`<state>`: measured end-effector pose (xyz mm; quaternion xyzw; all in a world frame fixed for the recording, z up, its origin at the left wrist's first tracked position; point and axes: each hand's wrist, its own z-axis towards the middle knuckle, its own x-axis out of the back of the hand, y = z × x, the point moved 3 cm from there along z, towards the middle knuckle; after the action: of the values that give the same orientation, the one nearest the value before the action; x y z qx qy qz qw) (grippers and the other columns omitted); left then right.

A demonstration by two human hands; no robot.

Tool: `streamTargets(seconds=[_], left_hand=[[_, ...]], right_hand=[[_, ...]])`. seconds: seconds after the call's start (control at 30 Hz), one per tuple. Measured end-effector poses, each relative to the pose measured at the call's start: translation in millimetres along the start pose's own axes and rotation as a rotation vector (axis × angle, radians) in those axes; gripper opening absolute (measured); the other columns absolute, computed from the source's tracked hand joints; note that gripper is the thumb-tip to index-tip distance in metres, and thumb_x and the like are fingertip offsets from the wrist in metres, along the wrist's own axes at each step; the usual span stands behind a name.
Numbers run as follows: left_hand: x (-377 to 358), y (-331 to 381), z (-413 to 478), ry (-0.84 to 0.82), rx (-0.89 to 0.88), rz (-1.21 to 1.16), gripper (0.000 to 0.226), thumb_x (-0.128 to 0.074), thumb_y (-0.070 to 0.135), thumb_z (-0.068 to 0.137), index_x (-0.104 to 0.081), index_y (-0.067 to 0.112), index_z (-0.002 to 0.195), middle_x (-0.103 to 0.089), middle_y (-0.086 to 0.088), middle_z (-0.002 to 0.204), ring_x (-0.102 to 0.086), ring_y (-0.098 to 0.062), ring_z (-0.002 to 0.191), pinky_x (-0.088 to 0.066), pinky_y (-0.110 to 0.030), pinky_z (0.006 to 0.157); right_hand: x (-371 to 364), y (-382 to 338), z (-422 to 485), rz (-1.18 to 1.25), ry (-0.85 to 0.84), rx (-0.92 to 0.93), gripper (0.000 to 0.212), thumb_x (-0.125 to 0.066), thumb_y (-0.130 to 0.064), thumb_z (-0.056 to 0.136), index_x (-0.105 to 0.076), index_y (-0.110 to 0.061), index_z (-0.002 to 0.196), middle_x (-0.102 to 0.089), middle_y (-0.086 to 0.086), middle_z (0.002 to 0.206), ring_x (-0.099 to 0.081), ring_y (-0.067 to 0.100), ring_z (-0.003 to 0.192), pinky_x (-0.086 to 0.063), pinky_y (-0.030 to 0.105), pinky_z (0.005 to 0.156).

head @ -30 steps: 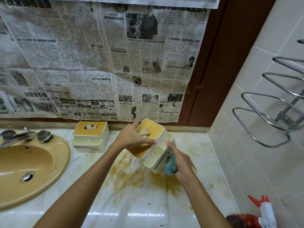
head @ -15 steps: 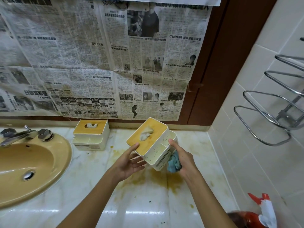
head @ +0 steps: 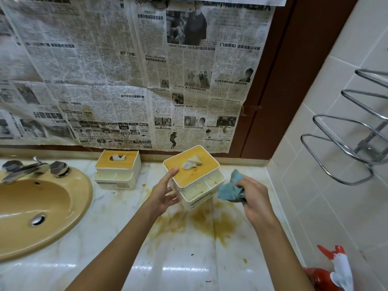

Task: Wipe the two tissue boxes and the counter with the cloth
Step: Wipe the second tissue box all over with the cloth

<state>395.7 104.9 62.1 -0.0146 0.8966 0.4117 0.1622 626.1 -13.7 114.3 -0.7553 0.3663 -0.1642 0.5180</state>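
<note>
My left hand holds a white tissue box with a wooden lid tilted above the marble counter, thumb on the lid's corner and fingers under its side. My right hand grips a crumpled blue cloth just to the right of that box, apart from it. A second tissue box of the same kind stands upright at the back of the counter beside the sink. Yellow-brown stains spread over the counter beneath the held box.
A tan sink with a chrome tap fills the left. Newspaper covers the back wall. A chrome wire rack sticks out from the tiled right wall. A red and white spray bottle stands at the lower right.
My left hand shifted from the box's top to its lower left side. The box turned more upright. My right hand drew the cloth away from the box's underside to the right.
</note>
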Motion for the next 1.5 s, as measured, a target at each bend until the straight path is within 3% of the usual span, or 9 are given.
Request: streamTargets(seconds=[0.1,0.23,0.37,0.5,0.73,0.87,1.17,1.37,1.5], left_hand=[[-7.0,0.4,-1.5,-0.012,-0.036,-0.003,0.041,-0.081,0.047,0.082,-0.068,0.022,0.112,-0.069,-0.013,0.121,-0.071,-0.037,0.107,-0.059,-0.053,0.094],[-13.6,3.7,-2.7,0.007,-0.093,0.066,0.043,-0.085,0.042,0.079,-0.07,0.02,0.113,-0.07,-0.008,0.119,-0.071,-0.037,0.107,-0.059,-0.051,0.094],[-10.1,8.5,-3.1,0.042,-0.158,0.106,0.053,-0.092,0.045,0.065,-0.073,0.025,0.111,-0.07,0.002,0.116,-0.067,-0.038,0.112,-0.058,-0.048,0.091],[-1.6,8.0,-2.3,0.062,-0.148,0.148,0.045,-0.09,0.044,0.072,-0.071,0.022,0.107,-0.071,-0.002,0.115,-0.07,-0.038,0.108,-0.059,-0.043,0.08],[-1.0,14.7,-8.6,0.017,-0.17,0.19,0.03,-0.08,0.036,0.085,-0.071,0.021,0.109,-0.068,0.001,0.102,-0.072,-0.031,0.088,-0.059,-0.039,0.076],[4.2,17.9,-9.9,-0.021,-0.202,0.211,0.056,-0.086,0.044,0.07,-0.072,0.023,0.121,-0.072,-0.003,0.108,-0.075,-0.032,0.092,-0.06,-0.039,0.077],[12.9,19.4,-5.2,-0.068,-0.26,0.318,0.093,-0.092,0.054,0.046,-0.066,0.028,0.132,-0.077,-0.002,0.117,-0.078,-0.026,0.096,-0.06,-0.033,0.07],[12.4,23.3,-5.8,-0.063,-0.241,0.314,0.061,-0.09,0.048,0.057,-0.071,0.034,0.112,-0.079,-0.001,0.113,-0.077,-0.028,0.098,-0.06,-0.034,0.071],[8.2,21.4,-3.6,-0.056,-0.205,0.305,0.068,-0.088,0.054,0.056,-0.075,0.027,0.116,-0.078,0.001,0.113,-0.077,-0.031,0.092,-0.058,-0.035,0.075]], right_hand=[[-14.1,3.0,9.2,-0.184,0.054,0.005,0.03,-0.074,-0.002,0.076,-0.071,-0.006,0.106,-0.072,0.012,0.099,-0.071,0.025,0.089,-0.061,0.049,0.085],[-26.3,3.3,13.4,-0.297,0.144,0.012,0.018,-0.078,-0.006,0.073,-0.073,-0.001,0.089,-0.073,0.012,0.088,-0.07,0.022,0.076,-0.064,0.044,0.075],[-42.3,0.4,10.2,0.025,-0.125,-0.258,0.013,-0.056,0.0,0.09,-0.063,0.008,0.097,-0.068,0.03,0.11,-0.068,0.04,0.095,-0.06,0.052,0.078],[-43.5,-5.2,4.0,0.305,-0.331,-0.53,0.041,-0.048,-0.009,0.09,-0.049,0.018,0.121,-0.056,0.037,0.132,-0.054,0.052,0.123,-0.038,0.066,0.108],[-52.5,-17.1,2.4,0.233,-0.433,-0.71,0.057,-0.053,-0.021,0.081,-0.048,0.01,0.13,-0.056,0.032,0.131,-0.05,0.051,0.125,-0.027,0.064,0.112],[-53.7,-16.3,5.7,0.215,-0.401,-0.799,0.071,-0.056,-0.022,0.072,-0.043,0.012,0.133,-0.048,0.036,0.138,-0.041,0.055,0.132,-0.02,0.067,0.117],[-54.6,12.3,-3.4,-0.043,-0.274,-0.722,0.067,-0.056,-0.017,0.066,-0.048,-0.001,0.131,-0.055,0.025,0.132,-0.056,0.044,0.116,-0.049,0.06,0.089],[-51.5,26.5,-2.2,-0.032,-0.264,-0.562,0.054,-0.029,0.018,0.079,-0.043,0.003,0.129,-0.047,0.032,0.137,-0.05,0.052,0.122,-0.05,0.061,0.095],[-48.9,20.3,1.9,-0.045,-0.3,-0.457,0.048,-0.023,0.026,0.087,-0.046,0.011,0.128,-0.047,0.033,0.137,-0.05,0.051,0.122,-0.052,0.057,0.09]])
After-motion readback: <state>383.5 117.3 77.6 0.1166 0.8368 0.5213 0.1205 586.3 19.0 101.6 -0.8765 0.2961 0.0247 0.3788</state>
